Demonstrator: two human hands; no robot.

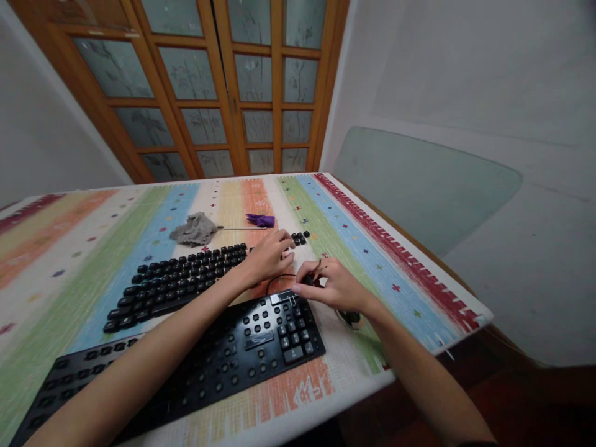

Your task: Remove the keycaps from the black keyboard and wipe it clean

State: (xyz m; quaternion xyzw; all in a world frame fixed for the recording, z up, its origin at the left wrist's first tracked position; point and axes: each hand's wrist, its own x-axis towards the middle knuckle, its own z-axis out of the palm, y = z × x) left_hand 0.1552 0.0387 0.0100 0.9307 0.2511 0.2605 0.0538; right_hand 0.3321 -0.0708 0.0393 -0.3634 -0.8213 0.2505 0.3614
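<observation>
A black keyboard lies along the front of the table, its right-hand number block still capped and many other key positions bare. Behind it sit rows of loose black keycaps. My left hand reaches across the keyboard, fingers bent and closed around a keycap at the right end of those rows; the fingers partly hide it. Just above the keyboard's top right corner, my right hand pinches a small dark object with thin brownish prongs sticking up. Its exact kind is partly hidden by the fingers.
A small group of keycaps lies beyond my left hand. Farther back are a grey cloth, a thin rod and a purple glove-like bundle. A dark cable lies below my right wrist, near the table's edge.
</observation>
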